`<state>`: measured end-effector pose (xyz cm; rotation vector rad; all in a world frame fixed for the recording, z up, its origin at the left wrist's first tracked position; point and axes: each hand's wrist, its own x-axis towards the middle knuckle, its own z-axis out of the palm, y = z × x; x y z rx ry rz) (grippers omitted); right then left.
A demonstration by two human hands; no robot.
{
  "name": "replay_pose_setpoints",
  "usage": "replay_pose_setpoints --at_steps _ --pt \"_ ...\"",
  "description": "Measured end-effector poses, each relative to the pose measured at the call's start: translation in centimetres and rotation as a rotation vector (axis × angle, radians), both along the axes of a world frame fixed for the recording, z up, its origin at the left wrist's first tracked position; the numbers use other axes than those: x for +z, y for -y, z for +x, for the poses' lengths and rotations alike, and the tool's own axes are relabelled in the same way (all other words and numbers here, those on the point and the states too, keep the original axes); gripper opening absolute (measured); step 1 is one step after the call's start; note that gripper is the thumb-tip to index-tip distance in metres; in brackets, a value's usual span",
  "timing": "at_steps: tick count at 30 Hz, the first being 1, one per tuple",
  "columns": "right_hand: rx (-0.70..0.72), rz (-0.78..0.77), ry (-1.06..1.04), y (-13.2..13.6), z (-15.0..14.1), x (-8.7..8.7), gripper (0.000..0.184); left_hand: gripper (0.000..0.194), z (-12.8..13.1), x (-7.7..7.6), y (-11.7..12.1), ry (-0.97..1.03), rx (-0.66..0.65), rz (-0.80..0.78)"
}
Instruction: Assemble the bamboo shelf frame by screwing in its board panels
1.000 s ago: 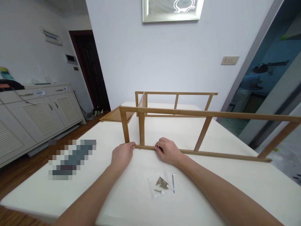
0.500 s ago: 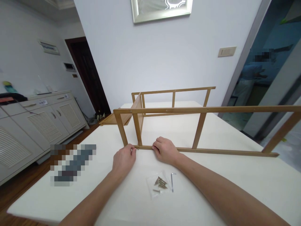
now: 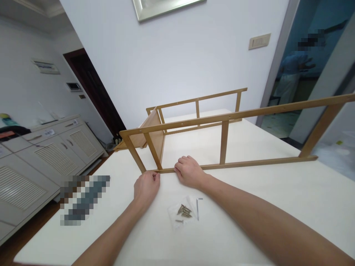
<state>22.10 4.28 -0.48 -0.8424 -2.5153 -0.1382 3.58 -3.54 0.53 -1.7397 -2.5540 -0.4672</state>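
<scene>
1. Wooden frame (image 3: 205, 120) rests on the white table (image 3: 291, 188) before the person, a board (image 3: 160, 137) joining its two ladder-like sides near the left end.
2. Clear plastic bag (image 3: 173, 218) lies nearer the person; screws (image 3: 184, 211) are in or on it, I cannot tell which. A hex key (image 3: 198, 210) lies just beside it.
3. Left hand (image 3: 146, 186), fingers drawn narrow, is at the lower rail (image 3: 246, 163); I cannot tell whether they hold anything small.
4. Right hand (image 3: 190, 173) curls its fingers over that rail, holding it.
5. Compared with half a second ago, the view tilts more, so the frame slants up rightward; both hands keep nearly the same places.
</scene>
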Motion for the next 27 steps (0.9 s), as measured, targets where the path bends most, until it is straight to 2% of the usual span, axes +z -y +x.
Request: replay_pose_setpoints --at_steps 6,14,19,22,24,27 --pt "-0.004 0.009 0.007 0.0 0.0 0.0 0.023 0.026 0.2 -0.1 -0.5 0.02 0.049 0.018" --pt "0.003 -0.002 0.01 -0.1 0.0 0.0 0.023 0.015 -0.5 -0.6 -0.9 0.193 0.049 0.115" --pt "0.007 -0.013 0.046 0.0 0.1 0.3 0.022 0.019 -3.2 -0.3 0.2 0.25 0.113 0.215" --pt "0.009 -0.019 0.063 0.1 0.1 0.5 0.022 0.025 -5.4 -0.4 0.4 0.298 0.206 0.365" --pt "0.009 -0.023 0.062 0.1 0.2 0.5 0.022 0.036 -6.3 -0.7 0.0 0.355 0.178 0.412" --pt "-0.001 -0.024 0.065 -0.1 0.4 0.5 0.022 0.034 -6.7 -1.4 -0.9 0.455 -0.01 0.356"
